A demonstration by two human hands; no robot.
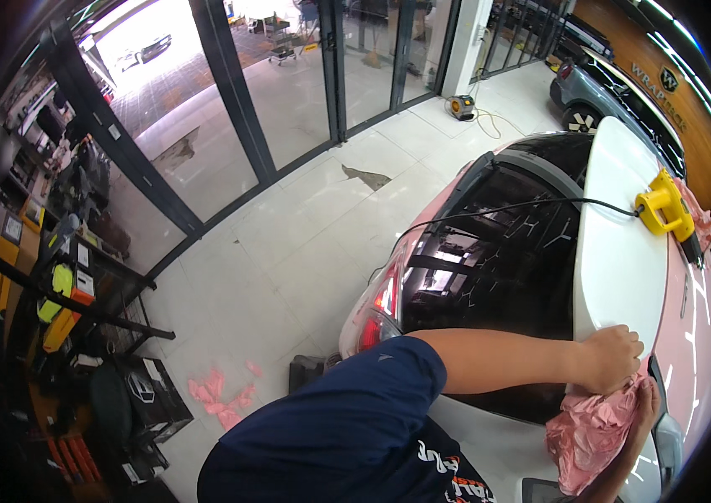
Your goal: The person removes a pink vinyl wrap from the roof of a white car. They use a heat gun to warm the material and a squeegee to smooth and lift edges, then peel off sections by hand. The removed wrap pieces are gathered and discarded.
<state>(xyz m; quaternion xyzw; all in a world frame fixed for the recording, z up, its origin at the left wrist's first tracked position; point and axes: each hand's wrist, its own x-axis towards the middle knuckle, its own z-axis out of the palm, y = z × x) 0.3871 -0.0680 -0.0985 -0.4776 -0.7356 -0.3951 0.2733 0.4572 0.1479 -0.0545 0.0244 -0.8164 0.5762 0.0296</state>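
Left fingers [628, 350] tight on crumpled pink film [592, 429], right fingers [648, 397] against it, grip unclear — pale lettering [651, 85] on brown wall [621, 29]

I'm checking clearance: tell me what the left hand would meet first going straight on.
The left hand points across the edge of the white panel toward the pink car bodywork, probably met first; depth is unclear.

The white panel [619, 268] leaves room between the left hand [611, 359] and yellow heat gun [665, 207], whose black cord [506, 208] crosses it; bunched pink film [590, 436] blocks beside the hand.
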